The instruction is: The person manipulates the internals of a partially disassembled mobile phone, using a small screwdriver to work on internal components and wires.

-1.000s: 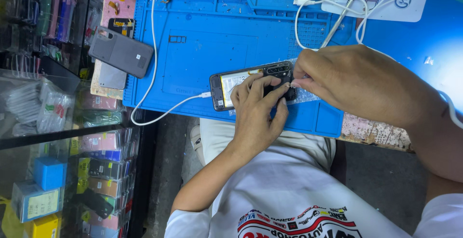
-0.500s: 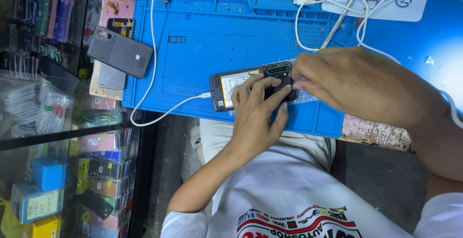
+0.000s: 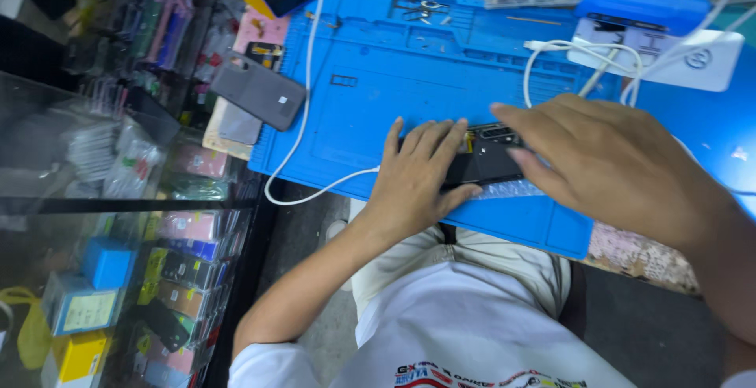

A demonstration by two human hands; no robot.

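Two hands rest on a dark phone lying flat near the front edge of a blue work mat on the counter. Only part of the phone shows between them: a black slab, its upper end showing small dark parts and a spot of yellow, the rest plain and matte. A strip of clear, bubbly film pokes out beneath its lower edge.

Left hand lies palm down with fingers spread over the phone's left end, the thumb tucked along its lower edge, pressing it to the mat. Right hand covers the phone's right end, fingers stretched out and close together; whether its fingertips pinch anything cannot be told.

A white cable runs down the mat and curls toward the left hand; its end is hidden there. Farther back on the mat's left edge a grey phone lies tilted. More white cables loop behind the right hand, by a white box.
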